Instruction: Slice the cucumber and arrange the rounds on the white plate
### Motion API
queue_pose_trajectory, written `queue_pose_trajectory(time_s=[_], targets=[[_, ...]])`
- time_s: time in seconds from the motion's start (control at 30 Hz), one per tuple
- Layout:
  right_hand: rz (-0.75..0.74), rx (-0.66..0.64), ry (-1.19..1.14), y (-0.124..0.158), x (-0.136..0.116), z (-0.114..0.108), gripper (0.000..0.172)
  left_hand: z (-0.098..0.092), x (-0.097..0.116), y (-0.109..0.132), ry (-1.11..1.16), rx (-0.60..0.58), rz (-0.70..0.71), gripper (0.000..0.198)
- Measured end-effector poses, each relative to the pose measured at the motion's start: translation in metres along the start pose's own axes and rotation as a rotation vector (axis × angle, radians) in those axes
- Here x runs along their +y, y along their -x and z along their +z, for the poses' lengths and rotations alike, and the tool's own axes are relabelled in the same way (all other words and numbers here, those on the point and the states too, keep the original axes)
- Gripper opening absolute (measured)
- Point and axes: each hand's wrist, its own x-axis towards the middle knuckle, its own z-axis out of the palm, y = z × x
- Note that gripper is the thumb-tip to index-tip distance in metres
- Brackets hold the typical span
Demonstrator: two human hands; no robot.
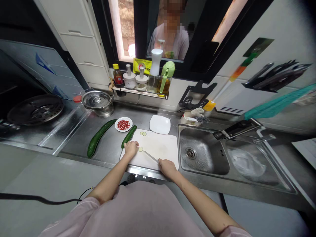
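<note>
My left hand (131, 148) rests at the left side of a white cutting board (160, 144), fingers curled down. Whatever lies beneath them is hidden. Just right of its fingertips is a pale round cucumber slice (140, 149). In my right hand (168, 169) is a knife (151, 156), its blade low over the board and its tip close to that slice. A dark green cucumber piece (128, 136) lies along the board's left edge, beside my left hand. Two more cucumber slices (143, 133) overlap near the board's far edge.
A long whole cucumber (100, 137) lies to the left. Behind are a plate (116, 126) of chopped red pieces and a white square dish (160, 124). The sink (203, 151) adjoins the board's right. A frying pan (36, 110) stands far left; a condiment rack (140, 92) hangs behind.
</note>
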Motion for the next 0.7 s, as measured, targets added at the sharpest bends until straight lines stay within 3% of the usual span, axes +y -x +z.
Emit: queue_pose_trajectory(time_s=[0.47,0.7], targets=[[-0.035,0.063,0.036,0.004,0.012,0.011,0.031,0.002,-0.002,0.0,0.004,-0.002,0.008,0.021],[0.085,0.087,-0.048,-0.006,0.014,0.004,0.034,0.003,0.001,0.006,-0.017,0.003,0.007,0.023]])
